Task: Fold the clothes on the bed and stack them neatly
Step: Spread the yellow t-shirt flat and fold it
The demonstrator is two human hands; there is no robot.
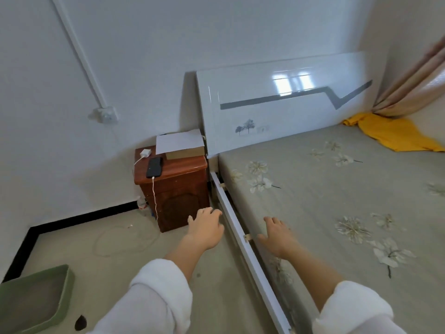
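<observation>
A yellow garment [392,135] lies crumpled at the bed's far right corner, beside the headboard and under the curtain. The bed [325,196] has a grey-green sheet printed with pale flowers. My left hand [207,229] is stretched forward over the floor just left of the bed's white side rail, fingers relaxed, holding nothing. My right hand [277,235] reaches over the near left edge of the mattress, fingers straight, also empty. Both hands are far from the garment.
A wooden nightstand [178,189] stands left of the headboard [284,109], carrying a phone [154,167] on a white cable, a charger, a book and paper. A green bin [36,300] sits on the floor at lower left. A beige curtain [414,85] hangs at far right.
</observation>
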